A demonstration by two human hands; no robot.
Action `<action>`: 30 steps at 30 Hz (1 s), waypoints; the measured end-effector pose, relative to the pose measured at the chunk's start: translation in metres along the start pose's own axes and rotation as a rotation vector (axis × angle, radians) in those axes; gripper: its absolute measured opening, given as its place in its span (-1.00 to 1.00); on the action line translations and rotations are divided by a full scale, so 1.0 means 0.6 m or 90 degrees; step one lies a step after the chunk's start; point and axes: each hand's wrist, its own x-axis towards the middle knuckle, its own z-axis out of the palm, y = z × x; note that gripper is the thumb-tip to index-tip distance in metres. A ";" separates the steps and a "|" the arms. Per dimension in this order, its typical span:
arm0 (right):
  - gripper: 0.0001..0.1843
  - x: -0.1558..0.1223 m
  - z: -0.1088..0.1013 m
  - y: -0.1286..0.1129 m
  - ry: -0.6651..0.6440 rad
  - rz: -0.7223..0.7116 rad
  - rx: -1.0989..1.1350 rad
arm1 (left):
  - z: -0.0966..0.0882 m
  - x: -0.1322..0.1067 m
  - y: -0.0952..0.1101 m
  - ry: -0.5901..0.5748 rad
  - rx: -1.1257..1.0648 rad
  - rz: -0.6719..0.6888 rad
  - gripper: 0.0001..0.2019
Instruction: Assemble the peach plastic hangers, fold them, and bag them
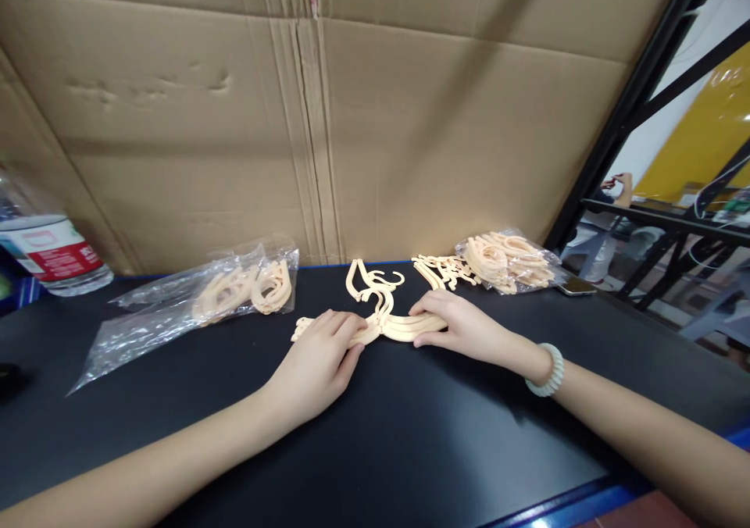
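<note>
A small stack of cream plastic hangers (391, 323) lies on the black tabletop (410, 434), hooks pointing away from me. My left hand (321, 358) grips the stack's left end, fingers closed over it. My right hand (462, 326), with a white coil band on the wrist, grips the right end the same way. Both hands rest on the table with the stack between them.
A clear bag of the same hangers (234, 294) lies to the left. A pile of loose and bagged hangers (498, 262) sits at the back right beside a phone (577, 286). A water bottle (50, 251) stands far left. Cardboard wall (328, 122) behind; black rack (644, 83) right.
</note>
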 end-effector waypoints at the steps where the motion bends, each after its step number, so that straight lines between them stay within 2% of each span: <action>1: -0.66 0.000 -0.002 0.002 -0.002 -0.003 -0.004 | 0.000 0.000 0.000 -0.002 -0.003 0.000 -0.81; 10: -0.72 0.002 -0.006 -0.001 0.016 0.000 -0.003 | 0.000 -0.003 -0.004 0.029 -0.008 0.003 -0.80; 15: -0.82 0.014 -0.006 0.014 0.066 0.005 -0.038 | -0.020 0.008 0.000 0.045 0.029 0.005 -0.80; 18: -0.85 0.037 -0.005 0.027 0.065 0.015 -0.102 | -0.036 0.030 -0.011 0.010 0.079 -0.062 -0.80; 21: -0.83 0.072 -0.002 0.039 0.052 0.017 -0.144 | -0.040 0.061 -0.039 -0.013 0.104 -0.099 -0.83; 26: -0.81 0.135 0.010 0.055 0.001 -0.011 -0.202 | -0.019 0.116 -0.088 -0.055 0.154 -0.175 -0.81; 30: -0.85 0.168 0.023 0.064 -0.007 0.021 -0.243 | -0.004 0.143 -0.102 -0.067 0.184 -0.209 -0.69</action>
